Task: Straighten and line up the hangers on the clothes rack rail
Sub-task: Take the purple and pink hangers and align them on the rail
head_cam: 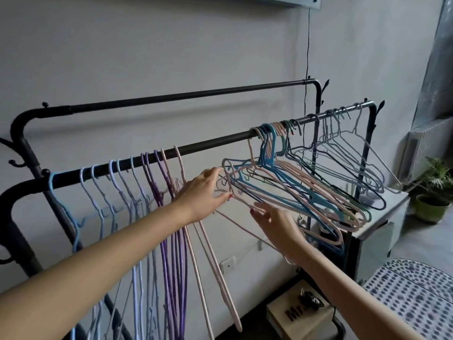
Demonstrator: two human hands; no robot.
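A black clothes rack rail (215, 141) runs from lower left to upper right. Blue, lilac and purple hangers (137, 192) hang evenly on its left part, ending with pink ones (210, 246). A tangled bunch of pink and blue hangers (289, 187) sits skewed near the middle, and thin wire hangers (343, 153) hang further right. My left hand (203, 192) touches the left tip of the bunch, fingers pinching a pink hanger. My right hand (277, 224) reaches under the bunch, fingers spread, touching its lower edge.
A second black rail (186, 95) stands behind and higher. A white cabinet (382, 217) sits behind the rack's right end, with a potted plant (434, 192) beyond it. A cardboard box (299, 312) and a dotted cushion (414, 295) lie at lower right.
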